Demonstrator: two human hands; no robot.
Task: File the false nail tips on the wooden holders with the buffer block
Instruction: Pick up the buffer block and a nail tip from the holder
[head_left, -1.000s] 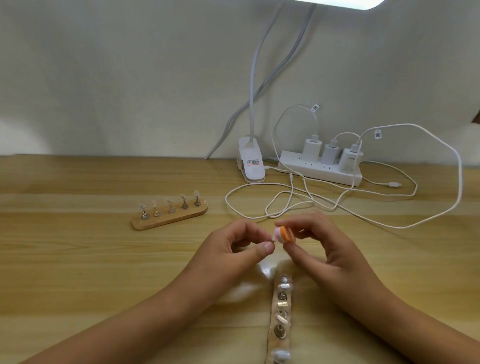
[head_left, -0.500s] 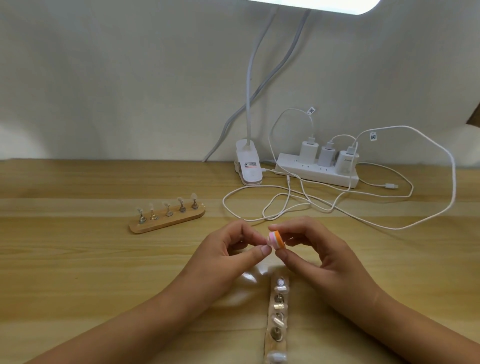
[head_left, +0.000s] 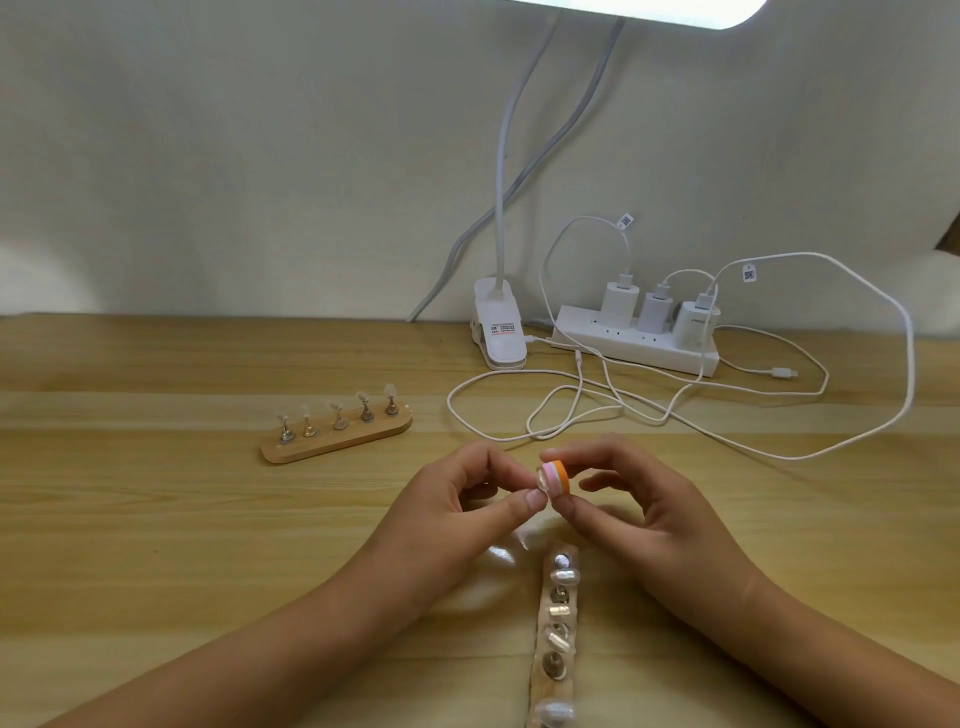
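My right hand (head_left: 639, 514) pinches a small buffer block (head_left: 556, 477) with orange, white and pink layers between thumb and forefinger. My left hand (head_left: 457, 509) pinches a clear false nail tip (head_left: 541, 486) against the block's pink face. Both hands hover above the desk. Below them a wooden holder (head_left: 557, 639) runs toward me, carrying several metal stands with clear nail tips. A second wooden holder (head_left: 337, 434) with several upright stands and tips lies to the left on the desk.
A white clip lamp base (head_left: 500, 336) and a white power strip (head_left: 636, 338) with three chargers sit at the back by the wall. White cables (head_left: 623, 410) loop over the wooden desk (head_left: 156, 545) behind my hands.
Both hands, with the block and the tip, stay together with only small shifts; the block has turned slightly. The view has tilted a little.
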